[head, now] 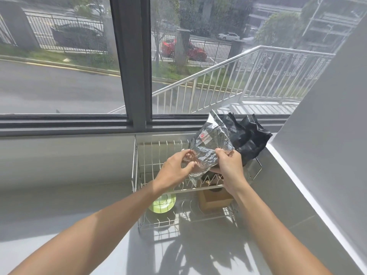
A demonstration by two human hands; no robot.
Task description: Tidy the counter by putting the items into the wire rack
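Hands: we hold one crinkly clear packet (pixel 211 144) with both hands, up over the top shelf of the wire rack (pixel 139 175).
Left hand: our left hand (pixel 174 170) is curled, and its fingers pinch the packet's lower left corner.
Right hand: our right hand (pixel 228 167) is closed tight on the packet's lower right edge, thumb on top.
Packet: it is shiny, with dark stuff inside, and it tilts up and away from our hands.
Writing: we see a white label with red marks near the top of the packet, too small for us to read.
Black bag (pixel 250 135): it sits just behind our right hand, touching the packet.
Brown box (pixel 213 199): it sits in the rack under our right hand.
Green plate (pixel 162 203): it sits on the rack's bottom shelf, under our left wrist.
Counter (pixel 59 205): grey, with the rack standing on it.
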